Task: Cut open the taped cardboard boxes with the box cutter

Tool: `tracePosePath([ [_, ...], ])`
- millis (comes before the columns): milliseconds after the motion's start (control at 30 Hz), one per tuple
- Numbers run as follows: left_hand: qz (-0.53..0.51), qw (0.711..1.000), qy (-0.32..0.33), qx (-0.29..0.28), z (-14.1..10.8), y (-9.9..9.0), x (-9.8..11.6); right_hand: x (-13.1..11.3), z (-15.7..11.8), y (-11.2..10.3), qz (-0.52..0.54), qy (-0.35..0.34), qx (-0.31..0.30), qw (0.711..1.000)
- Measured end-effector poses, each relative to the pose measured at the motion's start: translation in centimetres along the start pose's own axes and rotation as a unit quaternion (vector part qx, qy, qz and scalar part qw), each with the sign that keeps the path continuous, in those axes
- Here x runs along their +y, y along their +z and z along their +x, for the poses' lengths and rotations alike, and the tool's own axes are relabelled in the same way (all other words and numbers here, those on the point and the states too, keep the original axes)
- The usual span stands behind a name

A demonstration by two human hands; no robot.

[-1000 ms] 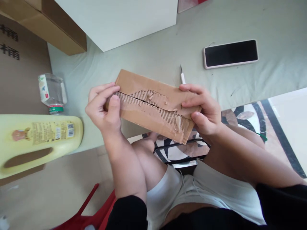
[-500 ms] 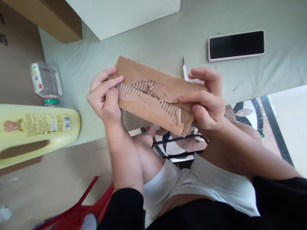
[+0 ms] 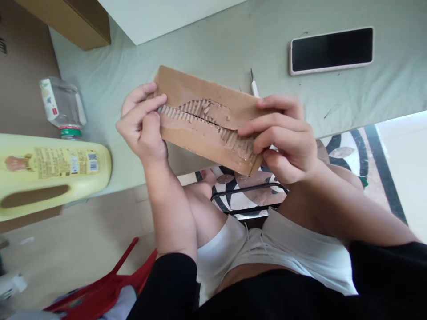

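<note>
A small brown cardboard box (image 3: pixel 200 93) is held up over the table edge, tilted with its right end lower. Its top layer is torn along the middle seam, baring the corrugated ridges, and a thin dark slit shows there. My left hand (image 3: pixel 142 122) grips the box's left end, thumb and fingers closed on it. Around the right end my right hand (image 3: pixel 288 138) is closed, with a fingertip resting by the torn strip. Just beyond the box lies a white-handled craft knife (image 3: pixel 254 88), blade pointing away, partly hidden behind the box and right hand.
A phone (image 3: pixel 332 51) lies on the green tablecloth (image 3: pixel 207 49) at right. To the left are a clear plastic bottle (image 3: pixel 63 106) on its side and a large yellow jug (image 3: pixel 56 173). A white box (image 3: pixel 167 15) stands at the back. A red chair (image 3: pixel 100 289) is below left.
My right-hand fingers have shifted over the box's torn right end, and the loose flap there looks pressed down or removed. The view has tilted slightly.
</note>
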State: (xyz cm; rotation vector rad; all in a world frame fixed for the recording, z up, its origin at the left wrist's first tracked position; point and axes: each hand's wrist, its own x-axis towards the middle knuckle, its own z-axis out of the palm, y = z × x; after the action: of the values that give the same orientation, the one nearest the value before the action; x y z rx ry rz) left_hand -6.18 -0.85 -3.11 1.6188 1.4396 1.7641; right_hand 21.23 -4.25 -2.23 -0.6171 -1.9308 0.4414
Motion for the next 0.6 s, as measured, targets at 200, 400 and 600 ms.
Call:
tracePosePath([
  [200, -0.004, 1.000, -0.024, 0.008, 0.1, 0.0, 0.0, 0.6, -0.2, 0.1, -0.031, -0.030, 0.006, 0.999],
  [400, -0.017, 0.997, 0.060, -0.035, 0.0, -0.3, -0.3, 0.8, -0.9, 0.6, 0.006, -0.009, 0.072, 0.997],
  [600, -0.035, 0.997, 0.069, -0.029, -0.1, -0.2, -0.4, 1.2, -1.3, 1.4, 0.047, 0.030, 0.105, 0.993],
])
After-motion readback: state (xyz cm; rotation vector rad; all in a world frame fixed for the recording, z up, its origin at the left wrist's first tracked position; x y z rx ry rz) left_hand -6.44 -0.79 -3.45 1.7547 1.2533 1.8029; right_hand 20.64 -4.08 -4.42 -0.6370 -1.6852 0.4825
